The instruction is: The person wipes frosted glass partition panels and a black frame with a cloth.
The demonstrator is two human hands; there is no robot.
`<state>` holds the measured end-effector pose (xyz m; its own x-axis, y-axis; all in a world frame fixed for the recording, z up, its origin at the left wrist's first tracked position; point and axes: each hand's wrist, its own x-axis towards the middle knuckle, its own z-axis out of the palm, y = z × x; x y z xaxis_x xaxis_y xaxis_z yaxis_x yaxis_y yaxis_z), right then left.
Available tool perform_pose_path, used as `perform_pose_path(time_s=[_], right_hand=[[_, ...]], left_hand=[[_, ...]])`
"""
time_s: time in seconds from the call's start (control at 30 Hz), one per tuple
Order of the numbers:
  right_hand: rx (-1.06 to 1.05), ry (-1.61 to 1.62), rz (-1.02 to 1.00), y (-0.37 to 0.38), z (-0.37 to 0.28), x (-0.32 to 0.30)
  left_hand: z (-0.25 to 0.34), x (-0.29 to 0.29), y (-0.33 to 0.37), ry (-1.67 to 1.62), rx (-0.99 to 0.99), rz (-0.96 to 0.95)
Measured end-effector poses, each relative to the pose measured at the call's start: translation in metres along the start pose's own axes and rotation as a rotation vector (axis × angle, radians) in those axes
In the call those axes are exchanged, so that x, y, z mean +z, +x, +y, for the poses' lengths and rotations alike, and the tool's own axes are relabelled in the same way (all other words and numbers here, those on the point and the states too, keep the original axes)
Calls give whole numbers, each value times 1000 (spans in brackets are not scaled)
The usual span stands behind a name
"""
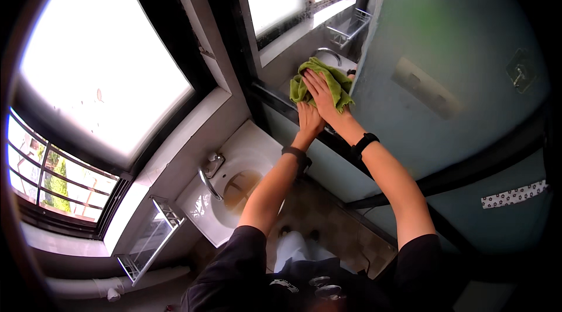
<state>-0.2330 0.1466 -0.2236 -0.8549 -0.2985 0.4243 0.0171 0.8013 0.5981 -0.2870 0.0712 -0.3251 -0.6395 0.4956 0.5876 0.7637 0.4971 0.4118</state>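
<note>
Dark sleeves (243, 253) lead to two hands at a mirror (284, 57): the right hand (325, 94) lies flat, fingers extended, on a crumpled green cloth (338, 78), while the left hand (309, 119) sits just below, at the cloth's lower edge, whether grasping I cannot tell. Outward are a white washbasin (260, 141) and a cloudy glass panel (456, 66); pale print (285, 284) on the shirt is too small to read
</note>
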Motion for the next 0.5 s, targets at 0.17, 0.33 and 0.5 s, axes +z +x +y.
perform_pose_path(time_s=[0.17, 0.33, 0.5], right_hand=[[94, -105, 187, 107, 79, -90], [286, -319, 359, 192, 133, -147], [286, -269, 483, 214, 122, -166]], left_hand=[[17, -95, 128, 50, 151, 371], [28, -191, 228, 42, 365, 564], [-15, -222, 255, 190, 377, 516]])
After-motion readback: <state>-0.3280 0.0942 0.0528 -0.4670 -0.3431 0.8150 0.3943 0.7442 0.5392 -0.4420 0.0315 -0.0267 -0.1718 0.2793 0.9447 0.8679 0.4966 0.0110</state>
